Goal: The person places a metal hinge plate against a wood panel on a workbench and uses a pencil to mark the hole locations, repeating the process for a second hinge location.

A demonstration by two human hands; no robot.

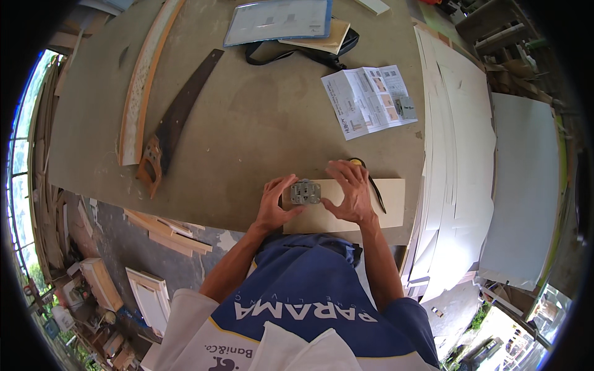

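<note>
Blue-and-white shirt point(322, 278) sits closest, filling the lower edge, with both forearms reaching up from it to the near side of the bench point(247, 136). Grey metal fitting point(305, 192) is between the two hands, over the left part of a pale wooden board point(387, 198) lying along the near edge of the bench. Left hand point(275, 204): fingers and thumb curve round the fitting's left end, narrow gap; can't tell if they actually grip it. Right hand point(352, 195): fingers spread wide from the thumb, thumb tip right beside the fitting's right end (contact unclear), nothing seen held. Black strap-like item point(378, 195) with a yellow part point(355, 162) shows just past the right hand, crossing the board. Farther out on the left: handsaw point(179, 120), wooden handle toward the person, beside a long pale strip point(143, 86) with orange-brown edges. Far right: creased printed sheet point(362, 105) with a small grey packet point(405, 107) on it. Top: clear blue-edged folder point(278, 21) and thin wooden pieces point(331, 37) over a black bag point(350, 44). White sheets point(461, 148) are stacked off the bench's right side.
</note>
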